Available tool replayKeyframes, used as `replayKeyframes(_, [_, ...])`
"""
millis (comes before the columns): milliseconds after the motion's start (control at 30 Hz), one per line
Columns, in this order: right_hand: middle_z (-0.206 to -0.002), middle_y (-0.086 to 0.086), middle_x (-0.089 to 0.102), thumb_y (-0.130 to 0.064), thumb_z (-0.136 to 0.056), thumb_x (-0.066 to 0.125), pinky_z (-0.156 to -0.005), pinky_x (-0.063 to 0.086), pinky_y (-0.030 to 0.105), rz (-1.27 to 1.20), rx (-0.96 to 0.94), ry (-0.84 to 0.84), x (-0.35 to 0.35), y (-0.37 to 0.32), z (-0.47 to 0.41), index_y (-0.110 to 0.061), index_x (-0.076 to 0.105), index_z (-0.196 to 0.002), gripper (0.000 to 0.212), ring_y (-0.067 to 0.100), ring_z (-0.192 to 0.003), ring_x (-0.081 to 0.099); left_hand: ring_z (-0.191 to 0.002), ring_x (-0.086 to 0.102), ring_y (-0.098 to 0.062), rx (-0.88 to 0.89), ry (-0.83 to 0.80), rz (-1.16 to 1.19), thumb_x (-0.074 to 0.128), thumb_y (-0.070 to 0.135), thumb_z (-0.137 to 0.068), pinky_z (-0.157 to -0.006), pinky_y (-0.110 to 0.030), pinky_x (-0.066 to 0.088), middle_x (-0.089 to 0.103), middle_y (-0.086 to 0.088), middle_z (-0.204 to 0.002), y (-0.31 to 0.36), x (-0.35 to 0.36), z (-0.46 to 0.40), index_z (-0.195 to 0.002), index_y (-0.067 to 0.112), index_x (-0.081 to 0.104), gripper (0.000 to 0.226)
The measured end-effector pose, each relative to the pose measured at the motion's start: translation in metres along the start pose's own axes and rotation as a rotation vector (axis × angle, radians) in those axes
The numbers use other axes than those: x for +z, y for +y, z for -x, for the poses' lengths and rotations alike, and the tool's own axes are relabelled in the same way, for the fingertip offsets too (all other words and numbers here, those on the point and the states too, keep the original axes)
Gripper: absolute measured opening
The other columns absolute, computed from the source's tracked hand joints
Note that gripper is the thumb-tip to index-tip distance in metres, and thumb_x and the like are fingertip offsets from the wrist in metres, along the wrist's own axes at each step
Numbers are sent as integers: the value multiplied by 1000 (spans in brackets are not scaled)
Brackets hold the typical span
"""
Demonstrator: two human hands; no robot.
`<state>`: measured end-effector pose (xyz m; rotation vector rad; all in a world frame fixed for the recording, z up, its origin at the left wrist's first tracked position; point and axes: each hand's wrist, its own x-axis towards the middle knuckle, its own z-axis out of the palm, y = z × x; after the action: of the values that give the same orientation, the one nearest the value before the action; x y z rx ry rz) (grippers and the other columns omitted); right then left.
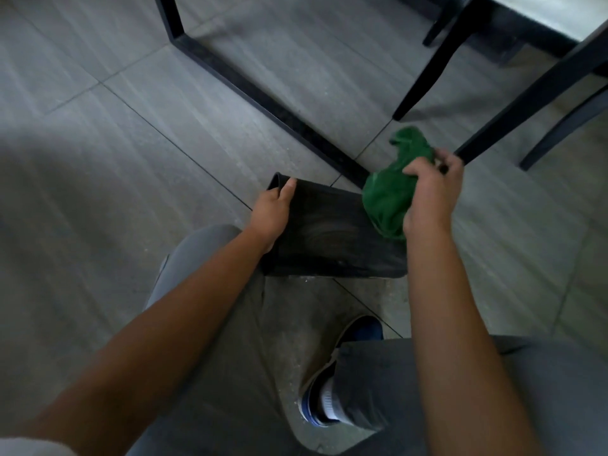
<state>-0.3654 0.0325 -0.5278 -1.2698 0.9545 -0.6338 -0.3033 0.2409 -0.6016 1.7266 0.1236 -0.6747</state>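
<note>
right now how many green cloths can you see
1: the crumpled green fabric cloth, gripped by the right hand against the tipped black cylindrical bin; others may be hidden inside it.

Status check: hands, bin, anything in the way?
Left hand grips the black bin by its rim. Right hand holds green cloth against the tipped bin. Chair leg close beside the cloth.
</note>
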Motion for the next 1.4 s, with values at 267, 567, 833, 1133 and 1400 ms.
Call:
replayKeyframes(267, [-142, -4, 61, -24, -89, 61, -108, 52, 43, 283, -99, -174, -21, 35, 14, -34, 62, -139, 51, 16, -127, 60, -91, 75, -24, 24, -12, 47, 45, 55, -105, -85, -35, 61, 77, -11, -99, -1, 4, -3, -104, 10, 75, 54])
replayKeyframes(567, [-169, 10, 29, -53, -96, 59, -121, 28, 50, 1062, -592, -147, -27, 115, 39, -29, 52, -150, 59, 33, -154, 28, -93, 76, -23, 41, -32, 52, 45, 55, -104, -91, -38, 60, 78, -9, -100, 0, 5, -2, -109, 9, 75, 55])
replayKeyframes(833, [-142, 13, 57, -26, -94, 70, -93, 47, 31, 779, -158, 249, -55, 94, -10, -15, 46, -148, 60, 31, -125, 60, -91, 71, -12, 78, -64, -38, 39, 49, -108, -73, -17, 51, 73, 0, -98, 1, -2, 5, -108, 17, 69, 44])
replayKeyframes(1133, [-97, -1, 66, -6, -99, 48, -64, 41, 13, 640, -392, 296, -36, 30, 3, -6, 68, -123, 31, 0, -67, 51, -90, 74, -16, 98, -72, -28, 41, 51, -107, -73, -20, 55, 75, -3, -99, 1, 0, -4, -111, 13, 71, 48])
replayKeyframes(1400, [-157, -2, 49, -41, -100, 44, -121, 35, 44, 693, -478, -169, -9, 98, 43, -26, 61, -142, 48, 14, -151, 37, -84, 76, -25, 66, 14, 17, 44, 53, -105, -83, -42, 63, 76, -13, -90, 1, 0, -3, -98, 5, 74, 57])
